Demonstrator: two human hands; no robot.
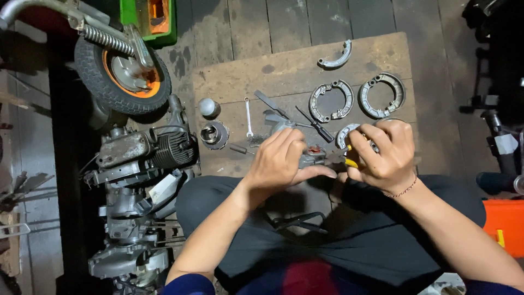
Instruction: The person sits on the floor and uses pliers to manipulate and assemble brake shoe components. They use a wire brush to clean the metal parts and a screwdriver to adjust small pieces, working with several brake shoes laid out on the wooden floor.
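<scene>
My left hand (pixel 281 161) clamps a small metal part (pixel 312 158); my right hand (pixel 385 155) grips what look like yellow-handled pliers (pixel 349 161). Best keep the part steady, squeezing gently.

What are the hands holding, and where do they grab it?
The left hand wraps around a small grey metal part, gripping its body. The right hand pinches a yellow-handled tool by its handle; its tip is hidden.

Both hands meet over the board (pixel 305 65), left hand (pixel 281 161) beside right hand (pixel 385 155). Just beyond the fingers (pixel 286 142) lie a wrench (pixel 248 117), a screwdriver (pixel 315 124) and two brake shoe pairs (pixel 331 100). Left of them stands the engine (pixel 144 150), the wheel (pixel 121 74) behind it.
</scene>
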